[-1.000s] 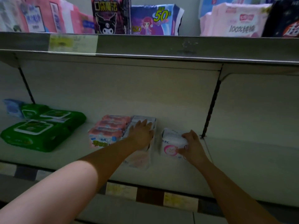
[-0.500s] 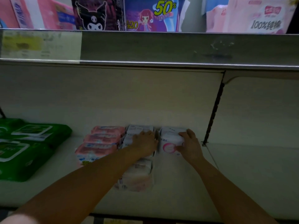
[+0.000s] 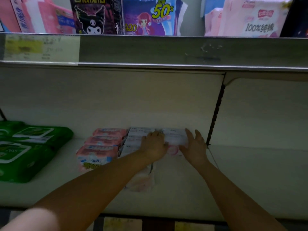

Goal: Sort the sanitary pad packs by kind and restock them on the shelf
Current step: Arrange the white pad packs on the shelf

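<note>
Pad packs sit under both your hands. Your right hand [image 3: 194, 145] lies open, fingers straight and spread, flat against the side of a white pack with a pink circle [image 3: 175, 140] that faces the slotted upright [image 3: 215, 112] on the back wall. Your left hand [image 3: 154, 144] sits on the side of that pack away from the upright, knuckles up. Its fingertips dip out of sight, so it cannot be told whether they press or pinch. The pack stands on the shelf [image 3: 250, 172] just beside the upright, against the back wall. It touches a row of white packs [image 3: 135, 140] that looks like the same kind. Farther from the upright is a row of pink packs [image 3: 103, 144], then green packs [image 3: 28, 147] well apart from it. A pale pack [image 3: 141, 182] lies loose toward the shelf's front edge, under your left forearm. Other kinds line the upper shelf [image 3: 166, 50] overhead. You seem to be squaring this pack into line with its own kind, so the seating step looks nearly finished. For the next move, ease both hands off without tipping the pack. Then deal with the pale pack at the front: read its face first, since blur hides its kind, and slot it beside its match.
</note>
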Available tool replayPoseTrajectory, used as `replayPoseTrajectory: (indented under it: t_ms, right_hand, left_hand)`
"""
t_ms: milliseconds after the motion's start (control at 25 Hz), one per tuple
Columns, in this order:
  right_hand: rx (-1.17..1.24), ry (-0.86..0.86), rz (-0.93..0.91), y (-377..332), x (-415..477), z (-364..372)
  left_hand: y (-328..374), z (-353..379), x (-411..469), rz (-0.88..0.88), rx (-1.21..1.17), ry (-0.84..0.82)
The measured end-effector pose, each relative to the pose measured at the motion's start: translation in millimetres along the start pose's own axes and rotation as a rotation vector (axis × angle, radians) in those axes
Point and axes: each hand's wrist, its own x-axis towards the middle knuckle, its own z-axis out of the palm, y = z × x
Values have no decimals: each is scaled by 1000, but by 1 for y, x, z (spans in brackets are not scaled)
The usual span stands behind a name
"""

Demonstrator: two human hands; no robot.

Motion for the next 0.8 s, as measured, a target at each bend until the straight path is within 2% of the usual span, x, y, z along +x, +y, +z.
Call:
replayPoseTrajectory:
  t_ms: [200, 320, 640, 800]
  right_hand:
    - [332, 143, -142, -1, -35, -23]
    - [469, 186, -224, 2, -66, -27]
    - [552, 163, -239, -6, -152, -41]
    - [541, 170, -182, -19, -205, -51]
  left_hand:
    - [36, 16, -43, 101, -116, 111]
    - [53, 31, -76, 73, -122, 153]
    - [69, 36, -159, 112, -164, 123]
    - [69, 34, -214, 76, -226, 117]
